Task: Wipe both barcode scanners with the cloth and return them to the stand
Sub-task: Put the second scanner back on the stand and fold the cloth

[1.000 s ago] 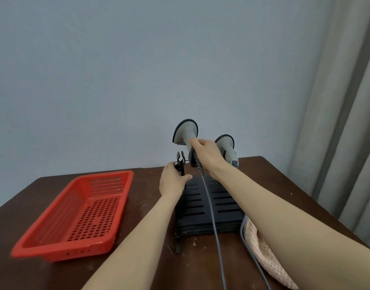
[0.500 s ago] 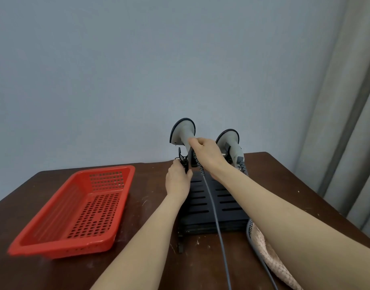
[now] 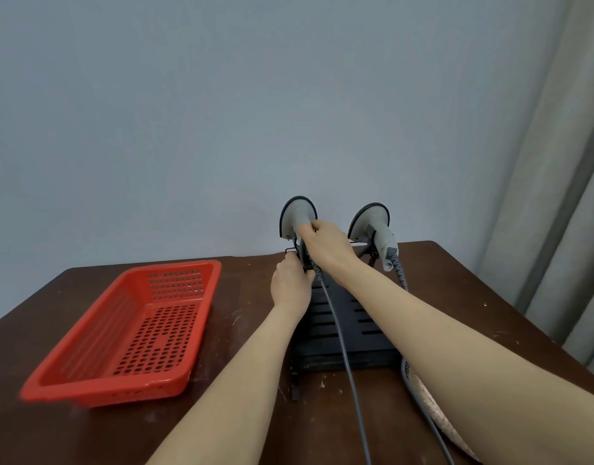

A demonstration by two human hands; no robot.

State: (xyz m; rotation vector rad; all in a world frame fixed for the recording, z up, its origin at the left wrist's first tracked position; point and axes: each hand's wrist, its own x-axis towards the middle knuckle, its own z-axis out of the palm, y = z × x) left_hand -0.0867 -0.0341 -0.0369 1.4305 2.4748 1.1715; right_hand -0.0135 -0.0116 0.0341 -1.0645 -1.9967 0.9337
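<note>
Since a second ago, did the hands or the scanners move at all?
The left hand slid forward along the stand, up to the clip under the left scanner. The right hand kept its hold on that scanner. The right scanner, red basket and cloth stayed put.

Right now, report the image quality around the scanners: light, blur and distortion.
Head view: soft, even light, no glare; left scanner and right scanner look sharp, as do the right hand and left hand; wide-angle lens bends the curtain and table edges.
</note>
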